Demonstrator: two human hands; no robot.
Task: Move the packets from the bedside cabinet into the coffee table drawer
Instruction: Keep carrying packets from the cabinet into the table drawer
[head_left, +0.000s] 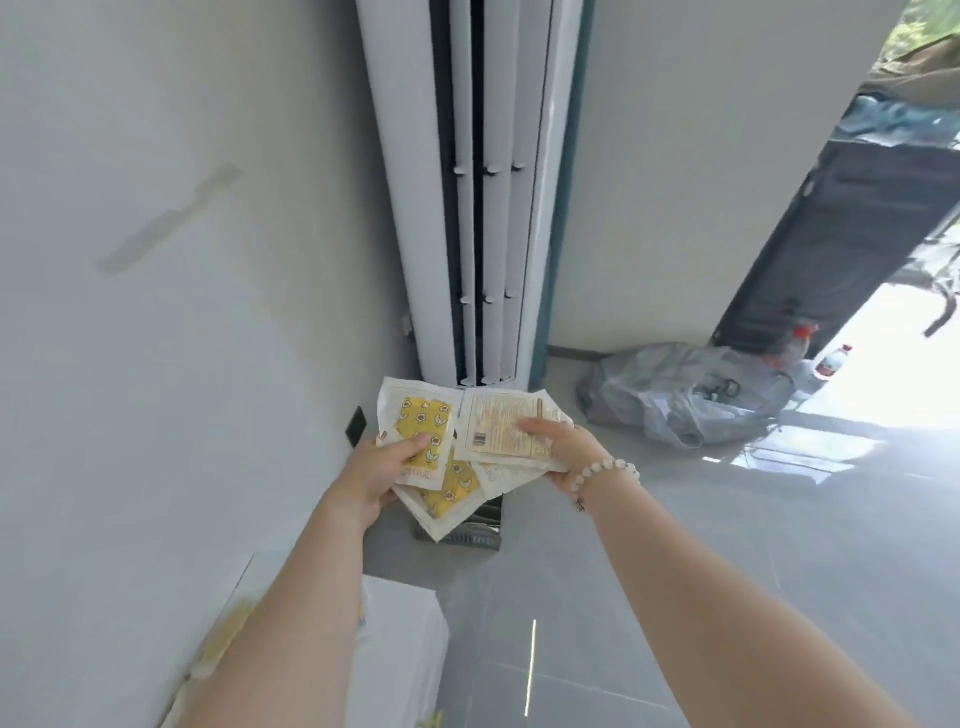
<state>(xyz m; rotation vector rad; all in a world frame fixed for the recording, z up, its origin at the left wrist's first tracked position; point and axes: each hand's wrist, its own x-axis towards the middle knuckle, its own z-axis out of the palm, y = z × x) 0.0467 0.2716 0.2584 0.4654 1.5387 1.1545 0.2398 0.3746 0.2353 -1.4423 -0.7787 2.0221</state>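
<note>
Both hands hold a fan of flat white packets in front of me, above the floor. My left hand (382, 467) grips a packet with a yellow cartoon print (418, 421), thumb on top; a second yellow-print packet (449, 493) sticks out below it. My right hand (558, 447), a bead bracelet at its wrist, grips a packet turned printed back up, with a barcode (498, 423), and another white packet (501, 475) lies under that. The white bedside cabinet (402, 639) is at the lower left. The coffee table drawer is out of view.
A tall white floor-standing air conditioner (483, 197) stands straight ahead in the corner. The white wall (182, 312) runs along my left. A grey plastic bag (680, 395) and bottles (831, 361) lie on the grey tiled floor (727, 545) at right, by a dark door.
</note>
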